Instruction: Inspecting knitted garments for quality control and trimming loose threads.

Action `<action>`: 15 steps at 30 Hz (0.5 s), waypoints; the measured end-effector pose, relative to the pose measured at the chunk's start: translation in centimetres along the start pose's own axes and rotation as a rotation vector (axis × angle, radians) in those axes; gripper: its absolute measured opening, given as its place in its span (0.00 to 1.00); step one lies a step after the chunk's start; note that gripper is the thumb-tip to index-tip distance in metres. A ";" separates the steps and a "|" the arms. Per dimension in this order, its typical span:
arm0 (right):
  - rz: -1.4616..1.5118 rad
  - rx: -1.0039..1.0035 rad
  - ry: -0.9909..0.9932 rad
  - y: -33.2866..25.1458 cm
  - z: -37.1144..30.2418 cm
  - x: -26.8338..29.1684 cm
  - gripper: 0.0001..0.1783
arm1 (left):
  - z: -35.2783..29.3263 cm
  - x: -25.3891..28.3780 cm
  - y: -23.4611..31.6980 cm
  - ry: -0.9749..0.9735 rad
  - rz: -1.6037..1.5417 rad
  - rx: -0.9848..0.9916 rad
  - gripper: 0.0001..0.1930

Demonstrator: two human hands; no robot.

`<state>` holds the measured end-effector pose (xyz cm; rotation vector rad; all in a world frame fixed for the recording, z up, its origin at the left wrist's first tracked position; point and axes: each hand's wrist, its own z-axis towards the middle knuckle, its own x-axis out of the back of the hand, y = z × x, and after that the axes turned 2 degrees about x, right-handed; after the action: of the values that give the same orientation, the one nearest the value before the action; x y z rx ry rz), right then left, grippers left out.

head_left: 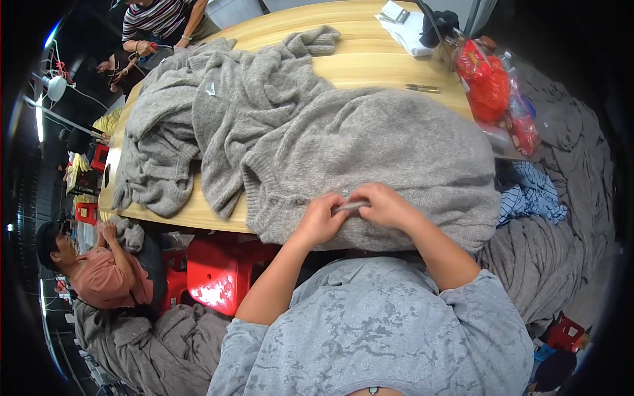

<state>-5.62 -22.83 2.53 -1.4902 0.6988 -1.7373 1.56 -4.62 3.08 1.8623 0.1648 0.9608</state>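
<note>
"Where do we have the fuzzy grey knitted garment point(409, 145)?"

"We see it spread along the near edge of the pale wood-grain table point(363, 69), beside a heap of rumpled grey knitwear point(231, 99)."

"And our grip?"

"Clamped: our left hand point(322, 218) and right hand point(382, 203) both pinch a fold of the garment, fingertips close together."

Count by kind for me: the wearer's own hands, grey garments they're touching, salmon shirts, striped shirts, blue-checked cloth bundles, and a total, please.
Left hand and right hand: 2
Grey knitted garment being touched: 1
Salmon shirt: 1
Striped shirt: 1
Blue-checked cloth bundle: 1
Total: 6
</note>
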 end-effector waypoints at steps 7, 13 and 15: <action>-0.209 -0.067 0.025 1.5 3.3 -1.8 0.07 | 0.4 -1.8 -0.9 0.295 0.210 -0.303 0.09; -0.176 -0.268 -0.033 1.6 3.4 -2.6 0.08 | 0.2 -2.6 -1.4 0.375 0.212 -0.302 0.10; 0.044 -0.285 0.006 1.8 3.5 -2.1 0.08 | 0.1 -2.7 -1.5 0.404 0.216 -0.346 0.10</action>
<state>-1.71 -22.00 0.54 -1.6449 1.0087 -1.6609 0.25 -5.33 0.34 1.3738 0.0343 1.4145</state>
